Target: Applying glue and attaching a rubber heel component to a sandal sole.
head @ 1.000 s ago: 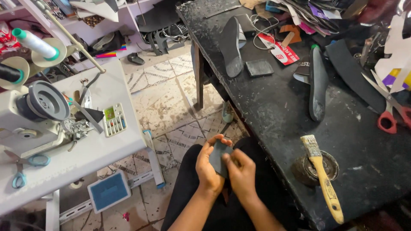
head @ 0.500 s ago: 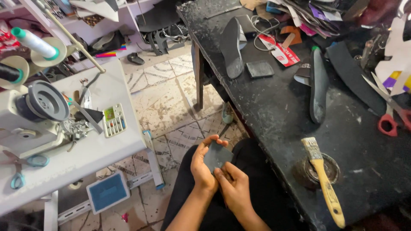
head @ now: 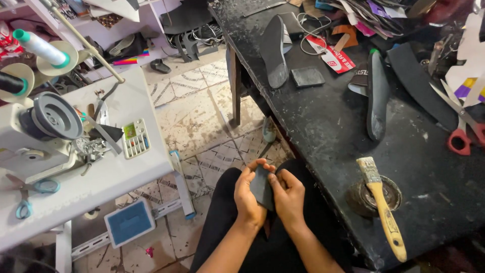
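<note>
While the dark piece (head: 261, 187) sat over the lap beside the bench (head: 323, 131), left hand (head: 248, 194) and right hand (head: 289, 198) pinched its opposite edges, evidently steadying it for inspection.

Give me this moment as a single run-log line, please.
left hand: holds dark piece | right hand: holds same piece | place: over lap | nearby: brush on tin

Even, soft daylight is seen throughout; shadows are weak, and the black bench (head: 353, 126) is lit with dull sheen only. Straight lines are bowed by wide-angle distortion at the edges. Focus is sharp centrally, slightly softened in the corners.
</note>
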